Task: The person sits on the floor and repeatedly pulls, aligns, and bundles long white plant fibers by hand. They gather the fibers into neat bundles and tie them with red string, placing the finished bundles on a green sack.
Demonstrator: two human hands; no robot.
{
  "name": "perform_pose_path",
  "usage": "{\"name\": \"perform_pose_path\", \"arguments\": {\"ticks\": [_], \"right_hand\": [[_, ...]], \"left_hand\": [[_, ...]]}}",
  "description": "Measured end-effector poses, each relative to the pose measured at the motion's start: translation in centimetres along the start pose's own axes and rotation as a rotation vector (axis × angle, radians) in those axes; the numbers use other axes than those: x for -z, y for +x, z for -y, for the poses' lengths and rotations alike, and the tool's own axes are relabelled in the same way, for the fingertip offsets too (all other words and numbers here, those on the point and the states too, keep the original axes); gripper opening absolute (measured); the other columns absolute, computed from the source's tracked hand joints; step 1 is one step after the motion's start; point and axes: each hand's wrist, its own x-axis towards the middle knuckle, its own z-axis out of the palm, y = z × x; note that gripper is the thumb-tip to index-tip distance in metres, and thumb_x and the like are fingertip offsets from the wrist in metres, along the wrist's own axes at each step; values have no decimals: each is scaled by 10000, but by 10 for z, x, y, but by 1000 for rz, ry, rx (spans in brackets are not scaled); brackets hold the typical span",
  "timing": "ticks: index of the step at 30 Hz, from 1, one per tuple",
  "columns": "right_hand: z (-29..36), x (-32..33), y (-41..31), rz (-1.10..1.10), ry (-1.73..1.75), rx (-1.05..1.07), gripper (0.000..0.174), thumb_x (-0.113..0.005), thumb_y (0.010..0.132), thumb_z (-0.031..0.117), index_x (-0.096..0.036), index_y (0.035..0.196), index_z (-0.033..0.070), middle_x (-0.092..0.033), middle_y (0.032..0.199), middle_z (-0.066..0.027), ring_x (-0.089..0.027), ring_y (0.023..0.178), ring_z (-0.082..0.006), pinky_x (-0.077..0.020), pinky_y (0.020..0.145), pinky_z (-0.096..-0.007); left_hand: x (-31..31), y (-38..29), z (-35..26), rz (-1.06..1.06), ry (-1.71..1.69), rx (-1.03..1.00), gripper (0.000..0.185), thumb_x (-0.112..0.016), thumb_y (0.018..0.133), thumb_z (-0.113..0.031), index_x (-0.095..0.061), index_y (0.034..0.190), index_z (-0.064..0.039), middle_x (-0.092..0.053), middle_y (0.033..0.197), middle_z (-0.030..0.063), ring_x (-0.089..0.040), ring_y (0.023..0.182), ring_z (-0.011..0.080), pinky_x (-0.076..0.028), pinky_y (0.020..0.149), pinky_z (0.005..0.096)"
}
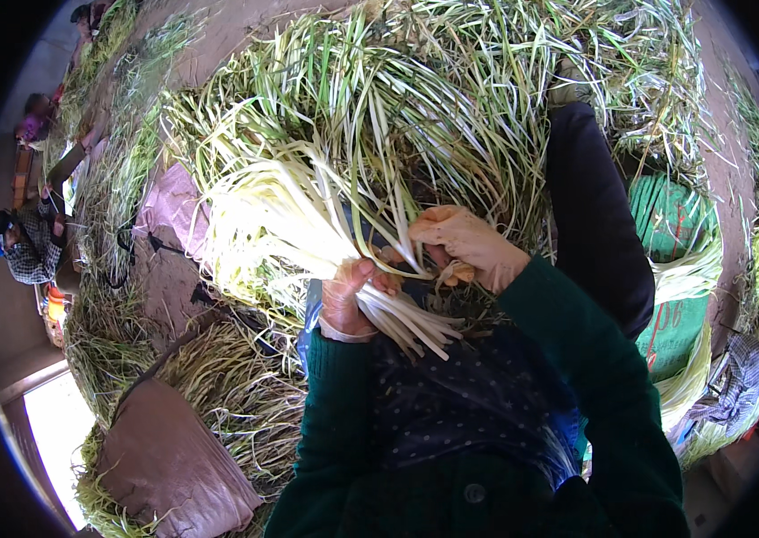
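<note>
My left hand (349,296), in a thin see-through glove, is closed round a bundle of pale leafy stalks (279,215). The white stalk ends (413,319) stick out below it to the right, over my dotted dark apron (447,403). My right hand (470,249) wears a pale orange glove and is beside the bundle, its fingers bent at the base of a few separate stalks (406,249). Its fingertips are partly hidden, and whether they grip these stalks is unclear. A large heap of green and white leafy stalks (447,114) lies just beyond both hands.
Green wrapped bundles (678,336) lie at the right beyond my dark-trousered leg (588,202). A brown plastic sheet (171,464) is at lower left, a pink one (174,208) above it. More stalks (111,316) cover the ground. A person in a checked top (33,245) and others are at far left.
</note>
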Motion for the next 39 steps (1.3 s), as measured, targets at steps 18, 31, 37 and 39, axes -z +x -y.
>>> {"name": "perform_pose_path", "arguments": {"ticks": [18, 31, 37, 39], "right_hand": [[-67, 145, -3, -621, -1973, 21, 85, -598, 854, 72, -667, 900, 87, -608, 886, -77, -587, 864, -222, -493, 780, -329], [3, -18, -4, 16, -245, 300, 258, -636, 907, 279, -683, 984, 36, -686, 839, -20, -570, 666, -93, -445, 599, -217], [22, -15, -28, -192, 74, 349, 209, -695, 851, 206, -688, 946, 19, -697, 963, -77, -623, 931, -136, -462, 840, -249], [13, 12, -29, -214, 254, 484, 242, -724, 828, 255, -704, 942, 42, -658, 1055, -106, -610, 997, -179, -466, 929, -348]], "left_hand": [[3, -2, -28, 197, -116, -248, 284, -696, 779, -286, -531, 811, -57, -489, 555, 38, -473, 475, 178, -385, 572, 335], [0, -4, -19, 218, -36, -198, 269, -690, 797, -267, -518, 877, -77, -456, 559, 5, -457, 474, 159, -396, 568, 330], [7, -4, -15, 143, -38, -129, 304, -696, 752, -310, -544, 723, -48, -516, 545, 74, -517, 507, 219, -422, 598, 363], [5, -4, -15, 154, -50, -137, 293, -695, 755, -301, -546, 773, -50, -503, 545, 62, -511, 505, 211, -413, 589, 355]]}}
